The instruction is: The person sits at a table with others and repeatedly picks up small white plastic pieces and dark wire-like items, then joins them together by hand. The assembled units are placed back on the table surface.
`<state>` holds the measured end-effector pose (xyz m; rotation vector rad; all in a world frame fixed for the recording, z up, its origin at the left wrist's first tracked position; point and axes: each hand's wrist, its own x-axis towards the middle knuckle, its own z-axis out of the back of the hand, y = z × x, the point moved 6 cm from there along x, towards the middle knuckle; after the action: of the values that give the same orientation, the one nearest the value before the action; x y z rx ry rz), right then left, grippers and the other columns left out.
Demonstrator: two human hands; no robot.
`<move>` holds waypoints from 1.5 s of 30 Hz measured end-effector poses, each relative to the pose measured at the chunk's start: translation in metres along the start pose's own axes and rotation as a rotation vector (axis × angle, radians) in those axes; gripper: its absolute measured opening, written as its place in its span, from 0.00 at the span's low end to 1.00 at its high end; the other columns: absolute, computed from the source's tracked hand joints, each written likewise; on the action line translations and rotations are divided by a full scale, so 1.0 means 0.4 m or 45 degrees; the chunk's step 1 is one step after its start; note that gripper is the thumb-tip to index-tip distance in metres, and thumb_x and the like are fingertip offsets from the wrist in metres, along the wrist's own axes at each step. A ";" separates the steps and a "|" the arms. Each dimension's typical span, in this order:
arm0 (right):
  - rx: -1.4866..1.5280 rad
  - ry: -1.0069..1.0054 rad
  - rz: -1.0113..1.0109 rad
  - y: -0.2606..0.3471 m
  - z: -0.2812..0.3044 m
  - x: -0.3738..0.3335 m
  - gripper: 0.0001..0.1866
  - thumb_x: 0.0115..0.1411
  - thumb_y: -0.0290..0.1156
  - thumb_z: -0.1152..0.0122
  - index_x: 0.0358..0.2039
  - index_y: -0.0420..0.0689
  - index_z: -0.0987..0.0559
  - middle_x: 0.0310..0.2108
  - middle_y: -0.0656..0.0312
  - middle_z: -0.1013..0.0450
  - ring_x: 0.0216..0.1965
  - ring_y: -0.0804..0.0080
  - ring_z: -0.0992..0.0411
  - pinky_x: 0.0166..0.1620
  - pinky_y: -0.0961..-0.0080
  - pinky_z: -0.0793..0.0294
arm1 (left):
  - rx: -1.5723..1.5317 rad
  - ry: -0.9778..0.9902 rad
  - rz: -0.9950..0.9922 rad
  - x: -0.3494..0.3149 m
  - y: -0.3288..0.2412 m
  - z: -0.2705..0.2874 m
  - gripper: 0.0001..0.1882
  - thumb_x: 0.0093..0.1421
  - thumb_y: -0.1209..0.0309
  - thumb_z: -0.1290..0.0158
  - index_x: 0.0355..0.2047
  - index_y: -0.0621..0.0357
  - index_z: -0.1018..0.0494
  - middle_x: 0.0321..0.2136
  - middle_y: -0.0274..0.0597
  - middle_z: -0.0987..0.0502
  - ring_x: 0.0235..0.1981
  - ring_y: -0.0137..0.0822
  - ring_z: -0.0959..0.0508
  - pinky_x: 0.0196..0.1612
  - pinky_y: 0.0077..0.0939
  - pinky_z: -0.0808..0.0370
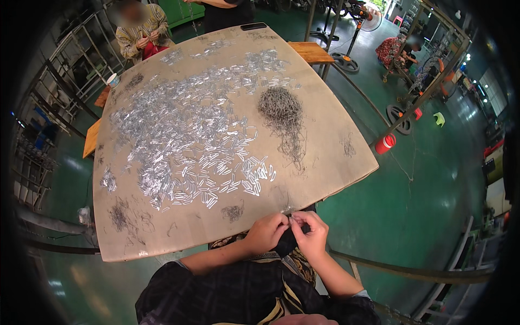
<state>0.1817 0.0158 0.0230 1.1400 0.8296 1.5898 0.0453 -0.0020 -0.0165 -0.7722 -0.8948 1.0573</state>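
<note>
Just off the near edge of a brown board-topped table (pixel 325 162), my left hand (pixel 265 233) and my right hand (pixel 310 233) meet fingertip to fingertip. Both are closed in a pinch. Something small and shiny shows between them, too small to make out. Across the table's left and middle spreads a wide heap of small silvery metal pieces (pixel 184 124), long and narrow in shape. Right of it lies a tangled pile of thin dark wire pieces (pixel 280 105), trailing toward me. A smaller cluster of dark wire pieces (pixel 233 213) sits near the front edge, left of my hands.
More dark wire bits (pixel 120 216) lie at the near left corner. A phone (pixel 253 26) rests at the far edge. One person (pixel 143 32) sits at the far left, another stands behind the table. Wooden stools (pixel 311 52) and a red container (pixel 385 143) stand beside the table.
</note>
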 end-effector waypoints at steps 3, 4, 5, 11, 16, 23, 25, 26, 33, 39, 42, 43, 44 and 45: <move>-0.068 -0.004 0.061 0.011 -0.001 -0.004 0.07 0.51 0.16 0.36 0.32 0.35 0.21 0.28 0.57 0.24 0.27 0.75 0.25 0.33 0.80 0.25 | 0.028 0.030 0.035 -0.003 0.007 -0.007 0.07 0.59 0.76 0.47 0.37 0.59 0.31 0.29 0.49 0.25 0.32 0.49 0.23 0.36 0.37 0.28; -0.094 -0.008 0.078 0.013 0.000 -0.007 0.07 0.51 0.16 0.36 0.32 0.36 0.21 0.28 0.57 0.23 0.27 0.75 0.25 0.33 0.79 0.25 | 0.028 0.032 0.029 -0.004 0.008 -0.007 0.07 0.59 0.76 0.47 0.37 0.59 0.31 0.30 0.49 0.25 0.32 0.49 0.23 0.36 0.37 0.28; -0.074 0.003 0.068 0.008 0.000 -0.010 0.08 0.51 0.16 0.36 0.33 0.36 0.20 0.28 0.56 0.23 0.27 0.74 0.24 0.33 0.79 0.25 | 0.027 0.033 0.024 -0.003 0.009 -0.007 0.07 0.58 0.75 0.47 0.37 0.59 0.31 0.30 0.50 0.25 0.32 0.50 0.23 0.36 0.37 0.28; 0.035 -0.010 -0.003 -0.020 -0.008 -0.025 0.07 0.51 0.17 0.35 0.33 0.36 0.20 0.30 0.55 0.22 0.27 0.72 0.23 0.32 0.78 0.24 | 0.075 0.062 0.031 -0.009 0.017 -0.013 0.07 0.58 0.75 0.47 0.37 0.59 0.31 0.30 0.49 0.25 0.32 0.50 0.24 0.35 0.38 0.28; -0.043 -0.023 0.073 -0.022 0.000 -0.032 0.06 0.52 0.19 0.35 0.33 0.38 0.19 0.27 0.55 0.22 0.27 0.68 0.22 0.30 0.77 0.24 | 0.090 0.094 0.006 -0.006 0.010 -0.008 0.06 0.57 0.75 0.46 0.35 0.58 0.30 0.29 0.47 0.24 0.30 0.48 0.23 0.34 0.36 0.27; -0.057 -0.002 0.127 -0.030 0.004 -0.043 0.07 0.52 0.19 0.35 0.33 0.39 0.19 0.27 0.56 0.23 0.25 0.67 0.24 0.29 0.77 0.25 | 0.075 0.215 -0.102 0.074 0.038 0.030 0.02 0.55 0.75 0.44 0.29 0.59 0.26 0.24 0.46 0.24 0.26 0.50 0.23 0.30 0.37 0.27; -0.097 0.004 0.154 -0.025 0.006 -0.041 0.08 0.51 0.18 0.35 0.33 0.39 0.20 0.28 0.55 0.23 0.25 0.66 0.24 0.28 0.77 0.26 | 0.198 0.146 -0.153 0.149 0.055 0.047 0.02 0.54 0.75 0.43 0.28 0.60 0.24 0.24 0.47 0.24 0.26 0.50 0.23 0.31 0.37 0.27; -0.095 -0.002 0.137 -0.026 0.008 -0.043 0.08 0.51 0.18 0.35 0.34 0.39 0.20 0.28 0.55 0.23 0.25 0.65 0.24 0.29 0.76 0.26 | 0.279 0.095 -0.178 0.198 0.060 0.041 0.02 0.54 0.74 0.43 0.28 0.60 0.23 0.25 0.48 0.24 0.27 0.50 0.23 0.31 0.38 0.26; -0.095 -0.039 0.181 -0.052 0.004 -0.042 0.09 0.50 0.18 0.35 0.34 0.40 0.20 0.29 0.55 0.23 0.27 0.61 0.23 0.30 0.74 0.25 | 0.805 -0.022 -0.038 0.474 0.177 -0.139 0.08 0.54 0.70 0.42 0.32 0.61 0.22 0.35 0.48 0.24 0.44 0.47 0.25 0.45 0.39 0.28; -0.130 -0.032 0.230 -0.047 0.009 -0.047 0.10 0.48 0.16 0.35 0.33 0.40 0.20 0.28 0.55 0.23 0.28 0.60 0.23 0.31 0.73 0.24 | 0.917 0.071 0.155 0.557 0.233 -0.198 0.09 0.56 0.73 0.50 0.35 0.66 0.24 0.37 0.51 0.24 0.46 0.48 0.26 0.51 0.43 0.31; -0.131 -0.015 0.224 -0.054 0.011 -0.047 0.10 0.48 0.16 0.35 0.33 0.40 0.20 0.29 0.55 0.23 0.28 0.60 0.23 0.31 0.73 0.24 | 0.969 0.093 0.032 0.557 0.220 -0.222 0.11 0.56 0.75 0.54 0.35 0.65 0.24 0.38 0.50 0.23 0.46 0.48 0.26 0.52 0.42 0.32; -0.130 -0.005 0.207 -0.049 0.012 -0.041 0.10 0.48 0.16 0.35 0.33 0.40 0.20 0.29 0.54 0.23 0.28 0.60 0.23 0.31 0.72 0.24 | 0.969 0.100 0.002 0.557 0.220 -0.225 0.12 0.57 0.74 0.55 0.35 0.65 0.24 0.39 0.50 0.24 0.46 0.47 0.27 0.51 0.41 0.32; -0.137 0.012 0.188 -0.049 0.014 -0.041 0.10 0.49 0.16 0.35 0.33 0.39 0.20 0.29 0.54 0.23 0.28 0.60 0.23 0.31 0.73 0.24 | 0.969 0.106 -0.027 0.561 0.221 -0.225 0.13 0.57 0.73 0.55 0.35 0.65 0.23 0.39 0.50 0.24 0.46 0.47 0.27 0.51 0.41 0.32; -0.118 0.006 0.192 -0.051 0.013 -0.050 0.10 0.49 0.16 0.35 0.33 0.39 0.20 0.29 0.54 0.23 0.28 0.60 0.23 0.31 0.73 0.24 | 0.968 0.111 -0.055 0.552 0.223 -0.229 0.13 0.57 0.73 0.56 0.36 0.65 0.23 0.40 0.50 0.24 0.46 0.46 0.27 0.50 0.40 0.32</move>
<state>0.1946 0.0025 0.0007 1.1548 0.6782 1.7373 0.1425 0.2248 -0.0820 -0.1566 -0.3727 1.1982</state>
